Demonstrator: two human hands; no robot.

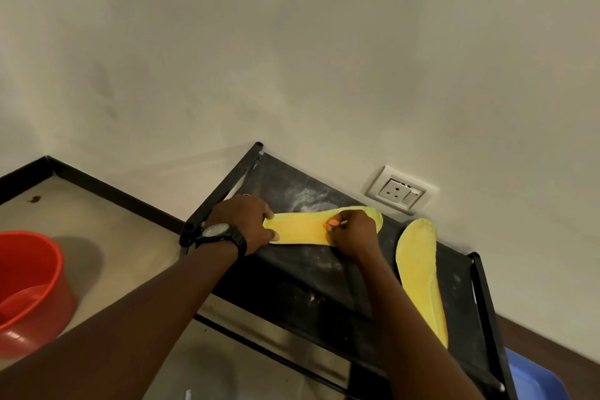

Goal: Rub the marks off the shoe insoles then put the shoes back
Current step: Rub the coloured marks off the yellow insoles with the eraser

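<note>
A yellow insole [303, 229] lies flat across the black fabric top of a shoe rack [292, 276]. My left hand [245, 222], with a black watch at the wrist, presses down on the insole's left end. My right hand [352, 230] rests on the insole's right half and pinches a small orange eraser [331, 223] against its surface. A second yellow insole [422, 276] lies lengthwise on the rack to the right, untouched. No shoes are in sight.
A red plastic bucket [27, 289] stands on the floor at the left. A blue container [532, 377] shows at the bottom right past the rack. A wall socket [401, 190] sits low on the wall behind the rack. The rack top is dusty with white smears.
</note>
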